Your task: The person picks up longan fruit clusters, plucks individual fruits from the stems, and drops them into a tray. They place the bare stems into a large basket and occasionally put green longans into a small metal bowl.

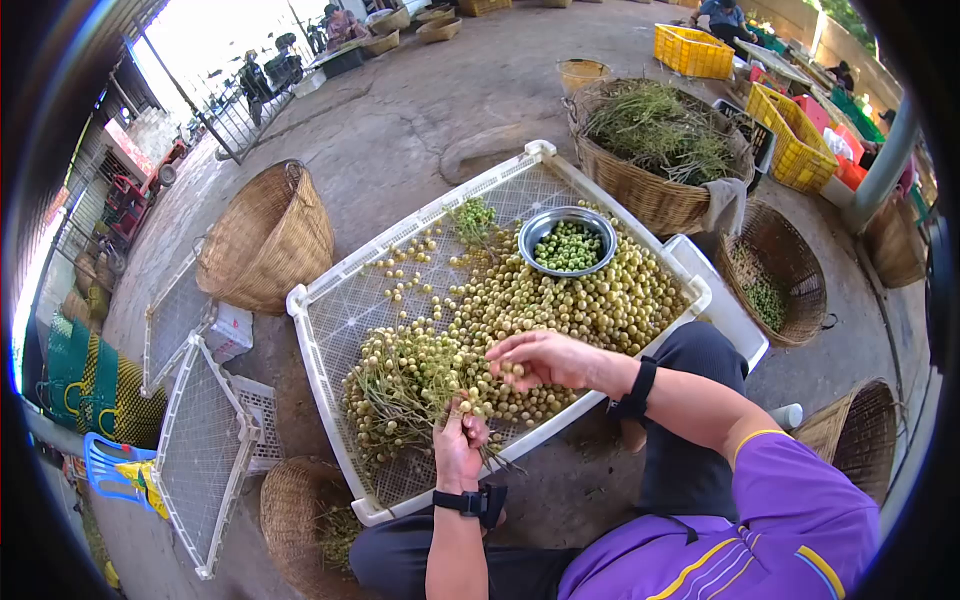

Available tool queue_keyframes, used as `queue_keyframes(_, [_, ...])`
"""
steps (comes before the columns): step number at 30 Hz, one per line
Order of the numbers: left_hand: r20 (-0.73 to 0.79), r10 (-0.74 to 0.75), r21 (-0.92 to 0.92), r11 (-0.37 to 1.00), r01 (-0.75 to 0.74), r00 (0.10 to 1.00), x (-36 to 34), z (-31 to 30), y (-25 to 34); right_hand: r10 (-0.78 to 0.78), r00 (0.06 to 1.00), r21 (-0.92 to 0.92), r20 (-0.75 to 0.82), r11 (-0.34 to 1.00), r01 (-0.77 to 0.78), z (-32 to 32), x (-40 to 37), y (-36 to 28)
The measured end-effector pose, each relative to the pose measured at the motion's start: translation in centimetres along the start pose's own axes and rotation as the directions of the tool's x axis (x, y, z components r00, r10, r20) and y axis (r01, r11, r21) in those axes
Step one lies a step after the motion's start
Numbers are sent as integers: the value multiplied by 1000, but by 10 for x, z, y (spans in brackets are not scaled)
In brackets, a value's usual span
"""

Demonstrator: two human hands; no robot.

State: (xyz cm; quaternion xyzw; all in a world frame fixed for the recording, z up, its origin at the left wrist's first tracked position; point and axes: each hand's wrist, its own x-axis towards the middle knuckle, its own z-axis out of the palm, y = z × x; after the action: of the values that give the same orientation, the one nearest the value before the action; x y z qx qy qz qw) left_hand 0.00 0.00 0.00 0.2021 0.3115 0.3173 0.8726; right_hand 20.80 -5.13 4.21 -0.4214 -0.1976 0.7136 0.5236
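Observation:
A white mesh tray (420,232) in front of me holds a heap of small round yellow-green fruits (620,300). At the heap's near left, my left hand (460,440) is closed on a fruit sprig (474,405), thin stems poking out below the fingers. Beside it lies a tangle of fruit-bearing stems (395,385). Just up and right of the sprig, my right hand (548,360) hovers over the heap, its fingers curled around what looks like loose fruit. A metal bowl (526,232) of greener small fruits rests on the heap's far side.
Left of the tray stands a wicker basket (270,240); behind it to the right, another basket (640,195) is piled with stripped stems. More baskets (800,270) sit at right. Empty mesh racks (205,460) lean at left. Yellow crates (690,50) and other people are farther back.

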Motion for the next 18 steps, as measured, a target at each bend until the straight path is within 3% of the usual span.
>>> queue_keyframes(1, [-13,-13,30,999,13,1000,-1,4,1,62,998,-78,11,995,-61,6,3,6])
queue_keyframes(5, [-60,5,175,985,5,998,-1,8,-16,6,1000,-458,-9,889,-9,12,2,20])
queue_keyframes(7, [-102,-26,233,971,49,994,0,21,-16,-37,998,-482,-44,876,11,8,2,19])
queue_keyframes(11, [24,-29,133,991,25,999,4,14,-20,35,996,-291,-81,955,-57,9,4,18])
queue_keyframes(13, [27,-32,31,999,32,999,2,16,-20,90,987,-57,-131,994,-98,4,-1,19])
queue_keyframes(15, [56,-39,-19,999,40,998,1,15,-18,83,988,53,-130,996,-77,6,-5,18])
queue_keyframes(18, [90,-4,75,997,-3,996,5,14,-19,84,996,-37,41,996,-82,15,-4,11])
